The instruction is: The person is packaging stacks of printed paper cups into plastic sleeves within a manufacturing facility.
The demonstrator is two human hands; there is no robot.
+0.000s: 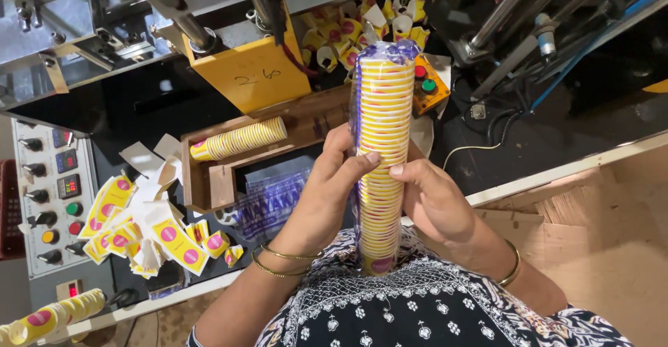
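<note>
Hidden and cut-off parts

The stack of cups (381, 159) hides the fingertips of the left hand (332, 180); another row of cups (49, 316) runs off the bottom left edge.

paper-cup factory floor | forming machine (229, 13) | control panel (52, 201) | scattered cup blanks (139, 225)

Left hand (334, 173) and right hand (431, 197) raised at chest, fingers curled inward, thumbs nearly meeting, grip closed.
</note>
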